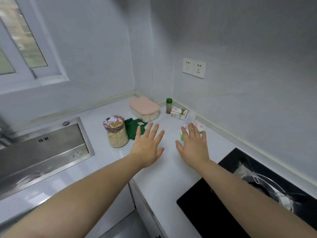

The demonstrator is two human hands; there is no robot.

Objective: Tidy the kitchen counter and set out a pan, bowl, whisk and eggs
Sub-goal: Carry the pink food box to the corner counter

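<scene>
The sink [42, 152] is at the left. Just right of it stands the jar [116, 133], glass, probably heavy and slippery; I would take it round the body, not by the lid. The green cloth [133, 129] beside it is soft and light. The left hand [148, 148] is above the counter [163, 177] with fingers spread and holds nothing. The box [145, 109], bottle [169, 106] and carton [179, 112] stand far in the corner. The right hand [193, 145], fingers also spread, covers part of a thin packet [199, 127]; I cannot tell if it touches. Free room is between the hands and toward the near edge. The cooktop [205, 203] is right. No pan, whisk or eggs are seen.
</scene>
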